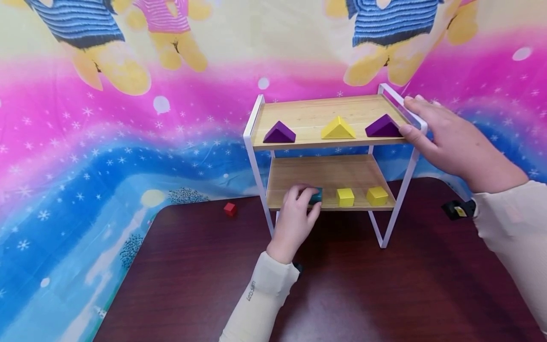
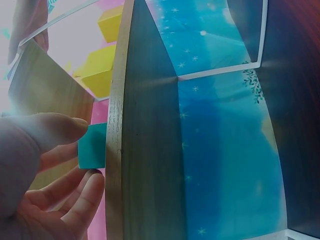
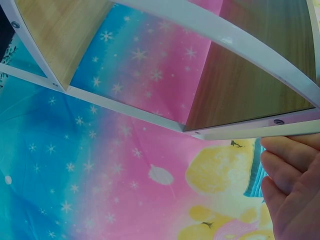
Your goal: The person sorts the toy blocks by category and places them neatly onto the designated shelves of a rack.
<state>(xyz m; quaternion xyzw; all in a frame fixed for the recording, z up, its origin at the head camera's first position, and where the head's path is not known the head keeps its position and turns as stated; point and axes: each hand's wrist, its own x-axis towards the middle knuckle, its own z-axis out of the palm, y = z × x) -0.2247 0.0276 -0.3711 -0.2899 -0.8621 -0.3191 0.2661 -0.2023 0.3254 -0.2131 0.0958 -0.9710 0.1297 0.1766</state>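
My left hand [image 1: 295, 216] is at the front edge of the lower shelf [image 1: 325, 173], pinching a teal block [image 1: 316, 195] between thumb and fingers. In the left wrist view the teal block [image 2: 93, 146] sits against the shelf's front edge. To its right stand two yellow cubes [image 1: 345, 197]. My right hand [image 1: 457, 137] rests with extended fingers on the white frame [image 1: 403, 107] at the rack's upper right, its thumb tip beside a purple triangular block [image 1: 384, 126]. In the right wrist view, fingers [image 3: 287, 160] lie along the frame's outer side.
On the upper shelf [image 1: 307, 111] are also a yellow triangular block [image 1: 338, 128] and another purple triangular block [image 1: 279, 132]. A small red cube [image 1: 230, 209] lies on the dark table [image 1: 192, 266], left of the rack. A printed cloth [image 1: 205, 128] hangs behind.
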